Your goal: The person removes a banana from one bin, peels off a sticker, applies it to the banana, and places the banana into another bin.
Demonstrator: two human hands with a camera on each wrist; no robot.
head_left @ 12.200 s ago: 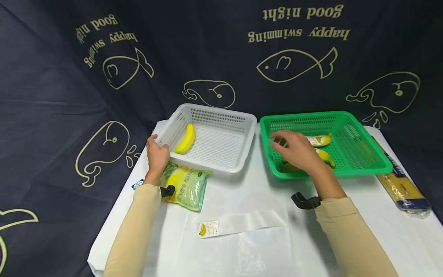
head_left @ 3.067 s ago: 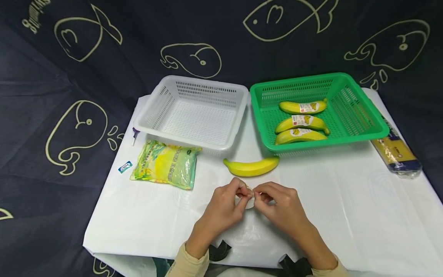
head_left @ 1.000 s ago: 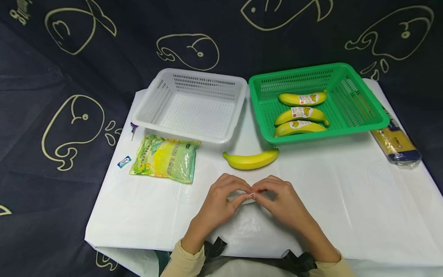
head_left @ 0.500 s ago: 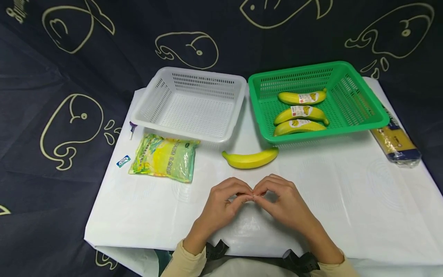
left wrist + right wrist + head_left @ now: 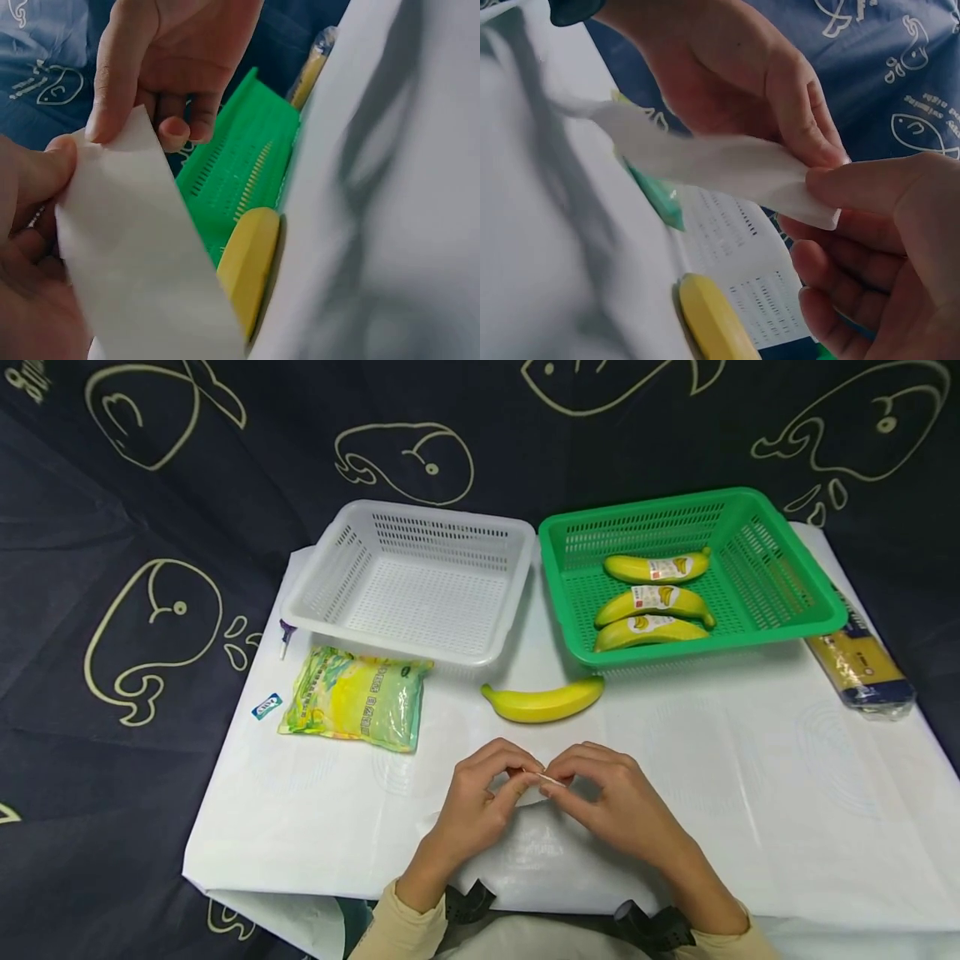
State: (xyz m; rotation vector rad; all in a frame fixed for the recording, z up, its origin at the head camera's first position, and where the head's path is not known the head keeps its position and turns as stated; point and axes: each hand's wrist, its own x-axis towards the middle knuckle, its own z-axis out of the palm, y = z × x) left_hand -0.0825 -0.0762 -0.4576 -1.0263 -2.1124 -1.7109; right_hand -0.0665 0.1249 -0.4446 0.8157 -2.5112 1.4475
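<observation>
Both hands meet over the near middle of the table. My left hand (image 5: pixel 474 795) and my right hand (image 5: pixel 611 793) pinch the same end of a white label strip (image 5: pixel 142 232) between thumbs and fingers. In the right wrist view the label strip (image 5: pixel 705 161) trails away from the fingertips, its plain side showing. Whether a sticker is on its hidden side, I cannot tell. Just beyond the hands, a yellow banana (image 5: pixel 543 702) without a visible label lies on the table.
Behind the banana stand a white basket (image 5: pixel 491 647) and a green basket (image 5: pixel 712 649). Three labelled bananas (image 5: pixel 656 602) lie in the green one. A green-yellow packet (image 5: pixel 356 700) and a small blue-white wrapper (image 5: pixel 267 707) are at left, a gold-blue package (image 5: pixel 862 668) at far right.
Since the oldest frame, the banana has gone from the white basket to the table, and the label strip from the table into both hands. Lately the fingers have only shifted slightly at its end.
</observation>
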